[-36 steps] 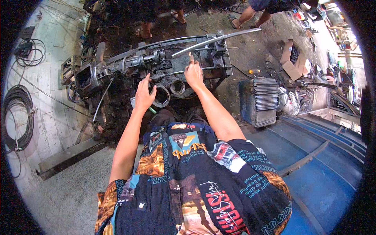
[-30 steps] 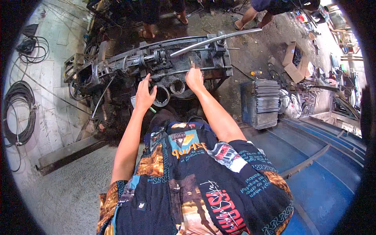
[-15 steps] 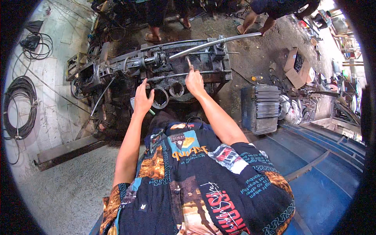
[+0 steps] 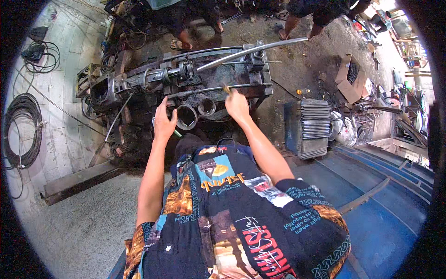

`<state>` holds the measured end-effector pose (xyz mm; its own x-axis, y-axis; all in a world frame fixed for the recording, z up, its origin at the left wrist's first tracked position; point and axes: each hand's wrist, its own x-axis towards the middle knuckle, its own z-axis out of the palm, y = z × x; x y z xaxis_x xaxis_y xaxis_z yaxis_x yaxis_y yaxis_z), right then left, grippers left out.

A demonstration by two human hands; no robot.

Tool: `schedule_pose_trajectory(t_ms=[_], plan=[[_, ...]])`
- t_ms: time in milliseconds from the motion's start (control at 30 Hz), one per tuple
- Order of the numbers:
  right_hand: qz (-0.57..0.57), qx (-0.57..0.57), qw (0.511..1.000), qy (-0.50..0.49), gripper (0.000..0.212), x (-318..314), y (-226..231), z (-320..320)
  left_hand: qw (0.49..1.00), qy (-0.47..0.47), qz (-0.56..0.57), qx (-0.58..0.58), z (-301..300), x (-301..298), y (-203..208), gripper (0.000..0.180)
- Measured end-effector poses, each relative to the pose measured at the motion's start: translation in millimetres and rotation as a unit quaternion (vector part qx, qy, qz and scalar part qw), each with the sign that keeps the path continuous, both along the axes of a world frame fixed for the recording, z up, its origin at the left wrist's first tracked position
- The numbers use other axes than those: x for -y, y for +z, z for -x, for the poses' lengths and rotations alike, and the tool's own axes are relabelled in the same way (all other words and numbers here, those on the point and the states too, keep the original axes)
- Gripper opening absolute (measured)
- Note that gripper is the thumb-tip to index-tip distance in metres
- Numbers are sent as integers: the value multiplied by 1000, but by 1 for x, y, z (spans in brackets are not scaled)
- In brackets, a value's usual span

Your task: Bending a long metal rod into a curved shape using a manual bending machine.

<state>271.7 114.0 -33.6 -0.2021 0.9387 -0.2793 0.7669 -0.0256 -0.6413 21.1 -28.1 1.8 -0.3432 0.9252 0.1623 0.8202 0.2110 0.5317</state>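
here, in the head view, the left hand (image 4: 165, 122), thumb and fingers parted, is just beside a large metal ring (image 4: 188, 127) at the near edge of the machine (image 4: 223, 75); the right hand (image 4: 238, 107) pinches a short brownish stick (image 4: 226, 88) by the rod (image 4: 251, 85) along that edge, beyond a smaller ring (image 4: 206, 114)

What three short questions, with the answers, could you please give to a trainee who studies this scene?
1. Choose one: What is in the right hand?
A) a cardboard box
B) a short brown stick-like tool
C) nothing

2. True or false: The large coil of black cable or hose is to the left of both hands.

3. Fill in the word: Of the two ring-shaped metal parts, the left hand is nearer to the ____ one.

Key: 1. B; 2. true; 3. larger
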Motion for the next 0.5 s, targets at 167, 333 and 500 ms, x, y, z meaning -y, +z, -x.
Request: schedule_pose_trajectory(t_ms=[167, 333, 500], plan=[[99, 47, 985, -131, 34, 33, -49, -64, 1000, 3, 23, 6, 1, 3, -4, 57], [34, -109, 957, -268, 33, 11, -120, -69, 999, -13, 23, -34, -3, 4, -11, 58], [132, -362, 807, -448, 21, -28, -182, -64, 999, -35, 31, -6, -10, -5, -2, 58]])
